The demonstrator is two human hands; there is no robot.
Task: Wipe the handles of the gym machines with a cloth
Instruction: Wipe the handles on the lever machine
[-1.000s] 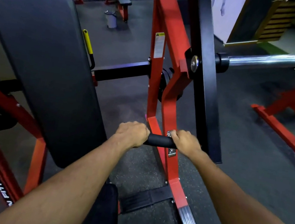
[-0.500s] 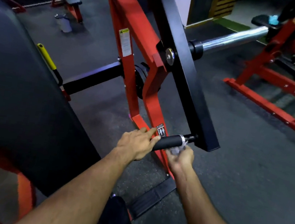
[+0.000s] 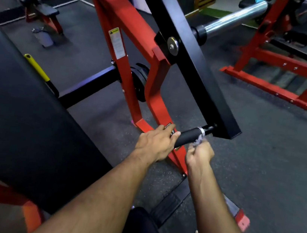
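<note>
Forearms reach forward from the bottom edge of the head view, both bare, toward a short black handle on a red and black gym machine. Nearest the viewer, a dark seat pad sits between the arms at the lower edge. The left hand has its grip curled round the near, free end of the handle, thumb lying along the foam. The right hand sits just beside and under the handle's far end, its grip closed narrow around a small pale cloth, which is bunched and touches the handle near its silver collar. The handle tilts upward to the right and joins the low corner of a wide black lever arm. That lever arm runs diagonally up to the left, crossing a red frame at a round silver pivot bolt. A white warning label is stuck on the red frame. A large black back pad fills the left side, with a yellow-tipped lever beside it. The floor is dark speckled rubber. Farther off, a chrome weight sleeve juts up to the right, another red machine stands at the right edge, and a small bench sits at the top left.
</note>
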